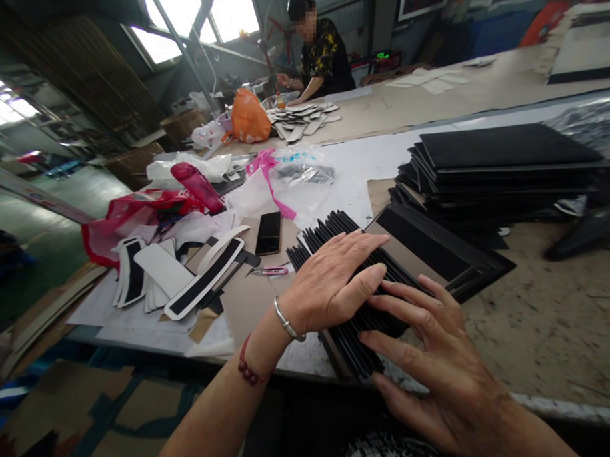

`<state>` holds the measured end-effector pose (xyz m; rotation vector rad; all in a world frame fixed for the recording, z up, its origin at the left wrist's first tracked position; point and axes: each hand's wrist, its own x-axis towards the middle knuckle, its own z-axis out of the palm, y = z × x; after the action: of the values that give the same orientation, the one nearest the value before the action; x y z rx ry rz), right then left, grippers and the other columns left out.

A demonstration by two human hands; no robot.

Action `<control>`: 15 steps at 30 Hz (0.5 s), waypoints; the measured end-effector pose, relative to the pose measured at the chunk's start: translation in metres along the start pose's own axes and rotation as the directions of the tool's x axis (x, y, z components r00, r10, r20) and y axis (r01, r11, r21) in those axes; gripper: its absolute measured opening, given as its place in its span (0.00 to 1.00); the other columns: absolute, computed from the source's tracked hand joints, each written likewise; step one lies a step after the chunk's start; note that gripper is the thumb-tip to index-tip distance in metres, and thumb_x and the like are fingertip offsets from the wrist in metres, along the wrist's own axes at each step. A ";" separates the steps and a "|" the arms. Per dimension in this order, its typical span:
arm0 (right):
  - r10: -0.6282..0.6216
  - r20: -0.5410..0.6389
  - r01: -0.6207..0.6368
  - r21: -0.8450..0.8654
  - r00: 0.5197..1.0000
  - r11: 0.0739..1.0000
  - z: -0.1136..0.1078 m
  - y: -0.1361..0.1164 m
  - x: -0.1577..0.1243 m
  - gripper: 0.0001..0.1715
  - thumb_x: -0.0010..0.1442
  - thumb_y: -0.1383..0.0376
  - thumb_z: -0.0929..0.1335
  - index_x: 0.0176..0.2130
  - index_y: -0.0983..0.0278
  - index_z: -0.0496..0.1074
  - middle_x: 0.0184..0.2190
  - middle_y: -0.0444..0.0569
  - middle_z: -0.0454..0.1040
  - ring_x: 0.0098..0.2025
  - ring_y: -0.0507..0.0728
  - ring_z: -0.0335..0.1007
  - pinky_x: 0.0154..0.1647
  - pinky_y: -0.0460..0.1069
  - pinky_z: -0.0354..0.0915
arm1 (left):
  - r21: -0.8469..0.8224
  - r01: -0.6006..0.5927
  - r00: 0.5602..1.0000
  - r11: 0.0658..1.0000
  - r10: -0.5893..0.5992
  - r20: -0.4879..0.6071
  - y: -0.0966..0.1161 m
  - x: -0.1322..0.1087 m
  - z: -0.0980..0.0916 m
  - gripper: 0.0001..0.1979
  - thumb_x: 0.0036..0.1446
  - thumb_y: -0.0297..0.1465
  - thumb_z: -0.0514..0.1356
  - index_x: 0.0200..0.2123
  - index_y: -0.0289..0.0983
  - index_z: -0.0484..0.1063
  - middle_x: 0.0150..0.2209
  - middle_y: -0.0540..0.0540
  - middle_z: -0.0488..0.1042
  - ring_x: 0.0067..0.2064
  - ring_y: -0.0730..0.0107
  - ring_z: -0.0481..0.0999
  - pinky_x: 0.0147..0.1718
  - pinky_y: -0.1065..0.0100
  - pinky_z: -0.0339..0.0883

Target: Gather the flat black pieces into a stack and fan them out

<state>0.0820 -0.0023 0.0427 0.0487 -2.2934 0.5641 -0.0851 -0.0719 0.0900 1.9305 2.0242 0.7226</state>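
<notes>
A row of thin black panels [357, 356] lies packed together at the table's front edge, their narrow edges facing up. My left hand [331, 277] rests flat across the top of them, fingers stretched out and together. My right hand [424, 357] touches the near right side of the row with its fingers spread. The hands cover the middle of the row. Just behind them lies a black-framed panel [423, 241] with a tan and black face.
A tall pile of black panels [512, 144] stands at the right. Left are a phone [269, 234], pink-handled thread snips [270, 272], white-edged curved strips [204, 279] and plastic bags [303, 168]. Across the table, a person [323, 54] works near an orange bag [250, 117].
</notes>
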 end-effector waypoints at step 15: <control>-0.021 0.019 0.021 0.012 1.000 1.000 0.000 -0.006 -0.001 0.15 0.55 0.72 0.64 0.41 0.59 0.74 0.49 0.51 0.68 0.55 0.64 0.60 0.57 0.69 0.48 | 0.014 -0.007 1.000 1.000 0.007 -0.002 -0.001 -0.001 0.002 0.22 0.64 0.36 0.41 0.58 0.35 0.55 0.60 0.45 0.60 0.62 0.74 0.53 0.62 0.64 0.40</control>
<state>0.0836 -0.0078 0.0447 0.0837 -2.3055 0.5684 -0.0847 -0.0723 0.0878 1.9459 2.0299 0.7137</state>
